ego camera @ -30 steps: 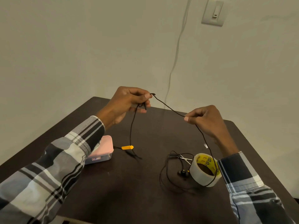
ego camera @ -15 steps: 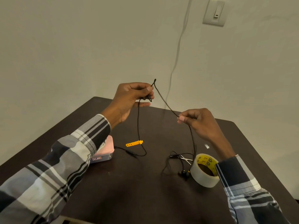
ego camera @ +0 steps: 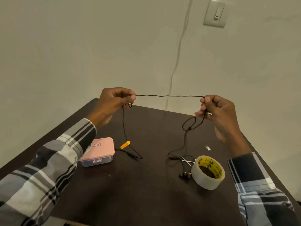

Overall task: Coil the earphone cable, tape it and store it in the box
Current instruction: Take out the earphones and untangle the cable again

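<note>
Your left hand (ego camera: 114, 101) pinches the black earphone cable (ego camera: 169, 96) between thumb and curled forefinger, with a tiny loop of cable showing just below the thumb. Your right hand (ego camera: 218, 111) also pinches the cable, thumb against curled fingers. Between the two hands the cable runs taut and level, raised above the far part of the dark table (ego camera: 146, 193).

From your left hand the cable hangs down to the table, bends, and ends near a small yellow clip (ego camera: 125, 144). From your right hand it drops through a loose loop, then trails down to the earbuds (ego camera: 184, 175), which lie on the table just left of the tape roll (ego camera: 208, 172). Small metal scissors (ego camera: 187, 161) lie just beyond the roll's left side, crossed by the cable.

The pink-lidded box (ego camera: 99, 151) sits closed on the left of the table, beside your left sleeve (ego camera: 48, 168), well apart from the tape. Both sleeves are plaid. A light switch (ego camera: 215, 13) is on the far wall.
</note>
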{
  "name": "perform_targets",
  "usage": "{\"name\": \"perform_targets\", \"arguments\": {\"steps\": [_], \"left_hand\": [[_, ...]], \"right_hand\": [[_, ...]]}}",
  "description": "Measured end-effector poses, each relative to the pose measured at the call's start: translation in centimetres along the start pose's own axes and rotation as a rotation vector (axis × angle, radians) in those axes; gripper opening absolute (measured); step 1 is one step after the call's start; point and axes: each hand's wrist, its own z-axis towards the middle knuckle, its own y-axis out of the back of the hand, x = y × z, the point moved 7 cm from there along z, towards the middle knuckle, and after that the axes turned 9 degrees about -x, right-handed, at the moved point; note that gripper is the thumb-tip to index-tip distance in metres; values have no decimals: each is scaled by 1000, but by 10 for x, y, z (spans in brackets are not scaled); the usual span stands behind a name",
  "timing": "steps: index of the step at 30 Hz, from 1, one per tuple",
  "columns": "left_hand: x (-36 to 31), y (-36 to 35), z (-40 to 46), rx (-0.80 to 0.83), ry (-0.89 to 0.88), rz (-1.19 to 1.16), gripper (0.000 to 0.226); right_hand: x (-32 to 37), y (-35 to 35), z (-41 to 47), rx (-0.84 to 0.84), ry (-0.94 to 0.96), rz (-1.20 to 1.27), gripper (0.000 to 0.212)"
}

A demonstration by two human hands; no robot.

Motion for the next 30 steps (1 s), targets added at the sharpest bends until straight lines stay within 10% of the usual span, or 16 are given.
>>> {"name": "perform_targets", "arguments": {"steps": [10,17,30], "left_hand": [[-23,-13,-8,330,29,-225,37],[-17,0,0,95,-131,242,23],[-34,-43,-14,204,-62,40,19]], "right_hand": [[6,5,3,-47,68,-67,17],[17,10,11,-116,108,-73,17],[-81,-53,-38,709,-66,-847,10]]}}
